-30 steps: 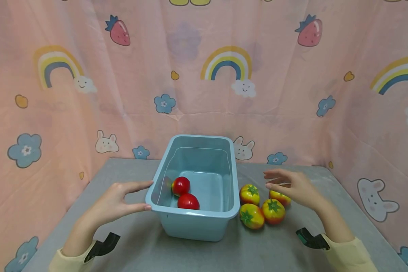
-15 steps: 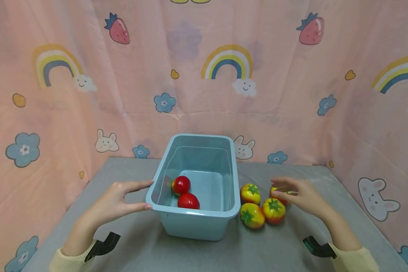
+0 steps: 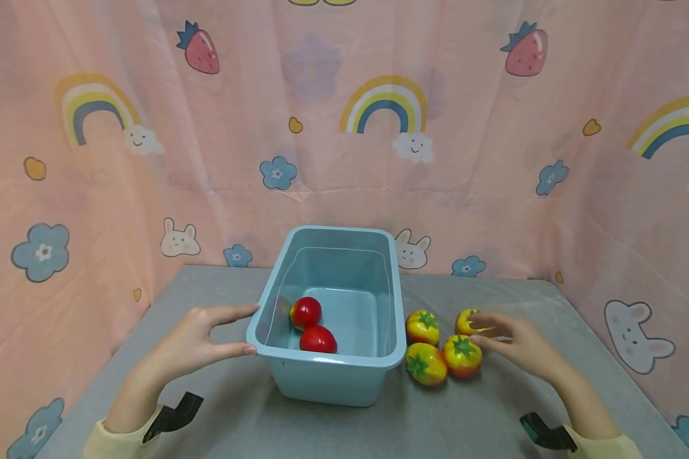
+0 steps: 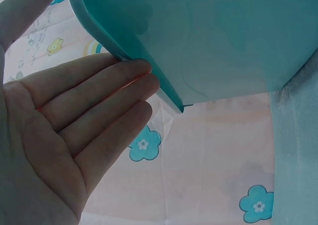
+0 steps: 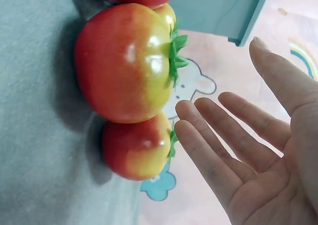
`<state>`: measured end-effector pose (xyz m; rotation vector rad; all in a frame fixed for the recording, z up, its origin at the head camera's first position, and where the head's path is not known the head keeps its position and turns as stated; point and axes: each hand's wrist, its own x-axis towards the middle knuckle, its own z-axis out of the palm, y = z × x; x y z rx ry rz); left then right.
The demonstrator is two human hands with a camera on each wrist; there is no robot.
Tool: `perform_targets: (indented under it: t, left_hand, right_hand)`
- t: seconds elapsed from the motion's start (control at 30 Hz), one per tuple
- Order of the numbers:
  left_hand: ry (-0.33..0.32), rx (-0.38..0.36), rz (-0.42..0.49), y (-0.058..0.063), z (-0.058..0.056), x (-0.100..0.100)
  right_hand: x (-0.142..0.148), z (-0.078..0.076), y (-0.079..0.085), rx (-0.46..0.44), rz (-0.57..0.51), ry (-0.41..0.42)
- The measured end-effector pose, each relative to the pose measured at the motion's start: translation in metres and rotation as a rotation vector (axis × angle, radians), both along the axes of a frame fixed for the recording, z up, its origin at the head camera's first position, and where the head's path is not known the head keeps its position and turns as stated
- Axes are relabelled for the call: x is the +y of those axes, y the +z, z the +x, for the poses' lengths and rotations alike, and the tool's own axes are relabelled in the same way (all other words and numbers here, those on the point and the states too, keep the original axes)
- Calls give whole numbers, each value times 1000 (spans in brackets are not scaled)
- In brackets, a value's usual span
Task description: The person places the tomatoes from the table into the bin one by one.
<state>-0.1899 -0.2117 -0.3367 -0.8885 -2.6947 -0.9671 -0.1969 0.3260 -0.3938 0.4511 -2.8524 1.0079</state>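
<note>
A light blue plastic bin [image 3: 333, 382] stands mid-table with two red tomatoes, one [image 3: 305, 313] behind the other [image 3: 318, 340], on its floor. My left hand [image 3: 198, 341] touches the bin's left rim with fingers extended, and the left wrist view shows the straight fingers [image 4: 109, 93] against that edge. To the right of the bin sit several yellow-red tomatoes with green calyxes, including a front one [image 3: 462, 356] and a far one [image 3: 467, 322]. My right hand [image 3: 519, 341] hovers beside these two, fingers spread and holding nothing; in the right wrist view its fingertips are apart from the nearest tomato [image 5: 124, 63].
Two more yellow-red tomatoes, a back one [image 3: 422, 327] and a front one [image 3: 425, 364], rest close against the bin's right side. A grey cloth covers the table [image 3: 459, 424]. A pink patterned curtain [image 3: 333, 191] hangs behind and at both sides.
My right hand has moved right and toward me, lower over the tomatoes, uncovering part of the far one. The left hand, the bin and the tomatoes stay where they were.
</note>
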Motion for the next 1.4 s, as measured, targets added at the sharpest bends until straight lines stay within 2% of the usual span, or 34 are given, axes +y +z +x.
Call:
perform_targets:
  t: [0.43,0.8,1.1,1.3,1.4]
  left_hand:
    - [-1,13,-4,0,0,0]
    - [-1,15,-1,-1,0,-1]
    - [5,3,-2,0,0,0]
    - [8,6,-9,0,-1,0]
    - [7,10,-10,-1,-1,0]
  right_hand:
    - [8,7,-13,-53,18,-68]
    - [11,9,-24,-116,10,-62]
    - [11,8,-34,-120,-3,-22]
    - [9,6,-39,-177,-1,-59]
    - [7,5,-41,-177,6,-63]
